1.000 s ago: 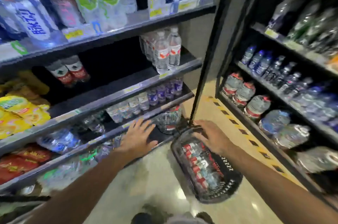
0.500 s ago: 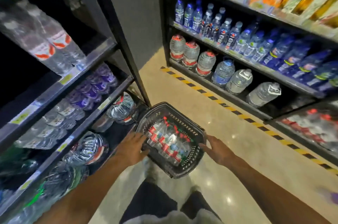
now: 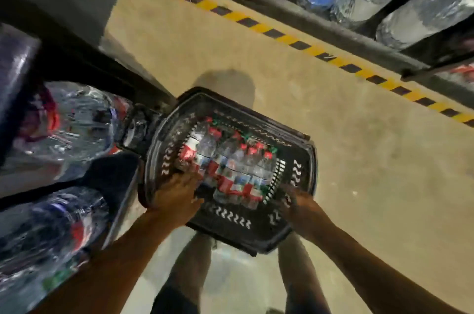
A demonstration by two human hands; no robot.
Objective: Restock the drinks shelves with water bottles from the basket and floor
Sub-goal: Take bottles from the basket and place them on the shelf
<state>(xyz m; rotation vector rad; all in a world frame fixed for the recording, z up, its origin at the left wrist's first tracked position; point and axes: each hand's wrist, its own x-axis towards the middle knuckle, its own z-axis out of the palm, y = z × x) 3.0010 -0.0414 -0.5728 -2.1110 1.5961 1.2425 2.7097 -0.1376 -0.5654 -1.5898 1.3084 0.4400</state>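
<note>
Left hand [image 3: 177, 185] reaches into the basket [image 3: 230, 221] on the floor, fingers on the bottles [image 3: 225, 165]; right hand [image 3: 298, 202] holds the rim. Best grip one bottle firmly before lifting.

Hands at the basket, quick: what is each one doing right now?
Left hand: grips the near-left rim of the basket, fingers curled over the edge beside the water bottles.
Right hand: on the near-right rim; blurred, grip cannot be told.

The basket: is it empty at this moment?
No, the basket on the floor holds many small water bottles with red caps, packed side by side between its black walls.
</note>
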